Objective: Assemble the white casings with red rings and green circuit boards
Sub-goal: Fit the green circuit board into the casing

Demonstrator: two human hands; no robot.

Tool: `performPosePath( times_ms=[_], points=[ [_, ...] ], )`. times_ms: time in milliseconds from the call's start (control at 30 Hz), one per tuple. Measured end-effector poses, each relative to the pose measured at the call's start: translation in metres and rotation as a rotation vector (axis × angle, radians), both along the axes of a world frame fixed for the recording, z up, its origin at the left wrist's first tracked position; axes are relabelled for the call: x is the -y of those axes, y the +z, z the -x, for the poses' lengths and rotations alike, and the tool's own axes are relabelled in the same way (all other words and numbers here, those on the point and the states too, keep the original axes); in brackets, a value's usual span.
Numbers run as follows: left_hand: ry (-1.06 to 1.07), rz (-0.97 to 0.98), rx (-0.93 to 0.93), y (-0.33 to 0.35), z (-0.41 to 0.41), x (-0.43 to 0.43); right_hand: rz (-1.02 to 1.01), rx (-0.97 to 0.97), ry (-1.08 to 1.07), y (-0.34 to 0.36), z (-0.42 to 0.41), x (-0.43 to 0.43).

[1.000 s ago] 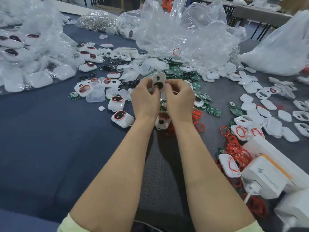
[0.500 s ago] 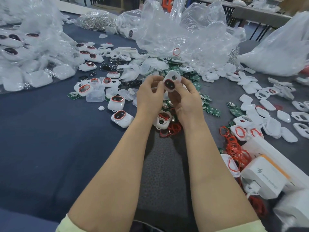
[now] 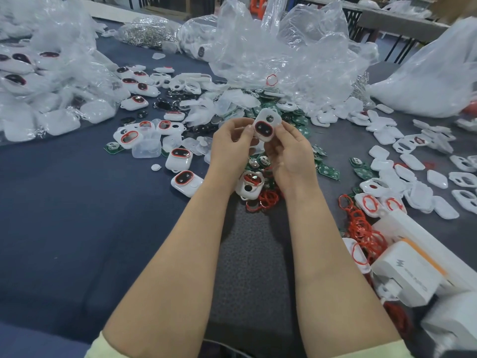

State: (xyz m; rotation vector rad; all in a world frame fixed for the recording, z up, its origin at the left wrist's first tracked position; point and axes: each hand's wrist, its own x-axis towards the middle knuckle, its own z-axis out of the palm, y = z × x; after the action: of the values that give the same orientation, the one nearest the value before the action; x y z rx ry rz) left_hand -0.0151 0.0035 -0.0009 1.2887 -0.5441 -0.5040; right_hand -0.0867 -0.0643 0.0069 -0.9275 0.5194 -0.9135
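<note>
A white casing [image 3: 265, 125] with a red-rimmed dark oval window is held up, tilted, between both hands. The left hand [image 3: 232, 147] pinches its left edge with thumb and fingertips; the right hand [image 3: 290, 153] pinches its right edge likewise. Just below the wrists lie a second casing [image 3: 249, 187] and loose red rings [image 3: 268, 198]. Green circuit boards [image 3: 327, 170] lie right of the right hand, and a crumpled clear bag [image 3: 284, 55] sits beyond both hands.

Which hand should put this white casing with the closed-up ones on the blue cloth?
Probably left. The left hand pinches the casing, and the closed-up casings lie on its side.
</note>
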Motion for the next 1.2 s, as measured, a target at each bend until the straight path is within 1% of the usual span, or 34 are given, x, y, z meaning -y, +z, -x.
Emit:
performPosePath(
  times_ms=[133,233,267,300,367,400,433,500,633,767,833,933,1100,1200],
  points=[
    [-0.001,0.062,-0.192,0.0018,-0.0013,-0.0022,-0.012,0.035,0.046,0.001,-0.0024,-0.0053],
    [-0.045,0.068,-0.214,0.0041,-0.0004,-0.0039,-0.034,0.089,0.091,0.0021,-0.0035,-0.0068],
    [-0.044,0.079,-0.214,0.005,-0.0002,-0.0042,-0.024,0.066,0.089,0.0013,-0.0042,-0.0067],
    [-0.035,0.096,-0.217,0.0059,-0.0005,-0.0041,0.016,-0.004,0.07,0.0,-0.0044,-0.0065],
    [-0.02,0.138,-0.233,0.0074,-0.0016,-0.0048,0.179,-0.226,0.014,-0.0044,-0.0054,-0.0068],
    [-0.019,0.155,-0.249,0.0081,-0.002,-0.0056,0.245,-0.295,0.0,-0.0066,-0.0055,-0.0072],
    [-0.023,0.169,-0.268,0.0085,-0.0023,-0.0063,0.276,-0.315,0.001,-0.0074,-0.0055,-0.0079],
    [-0.031,0.176,-0.293,0.0086,-0.0026,-0.0069,0.266,-0.282,-0.003,-0.0068,-0.0058,-0.0072],
    [-0.017,0.139,-0.3,0.007,-0.0028,-0.0052,0.221,-0.21,-0.062,-0.0043,-0.0067,-0.004],
    [-0.015,0.193,-0.349,0.007,-0.0036,-0.0038,0.169,-0.148,-0.014,-0.0039,-0.0061,-0.0074],
    [-0.021,0.194,-0.338,0.007,-0.0035,-0.0035,0.146,-0.133,-0.002,-0.0033,-0.006,-0.0083],
    [-0.025,0.17,-0.29,0.0069,-0.0032,-0.0036,0.169,-0.177,-0.013,-0.004,-0.008,-0.0089],
    [0.031,0.171,-0.284,0.0067,-0.0045,-0.0034,0.372,-0.395,-0.092,-0.0071,-0.0084,-0.008],
    [0.032,0.151,-0.259,0.0057,-0.0047,-0.0027,0.389,-0.388,-0.096,-0.0077,-0.0073,-0.0069]
  ],
)
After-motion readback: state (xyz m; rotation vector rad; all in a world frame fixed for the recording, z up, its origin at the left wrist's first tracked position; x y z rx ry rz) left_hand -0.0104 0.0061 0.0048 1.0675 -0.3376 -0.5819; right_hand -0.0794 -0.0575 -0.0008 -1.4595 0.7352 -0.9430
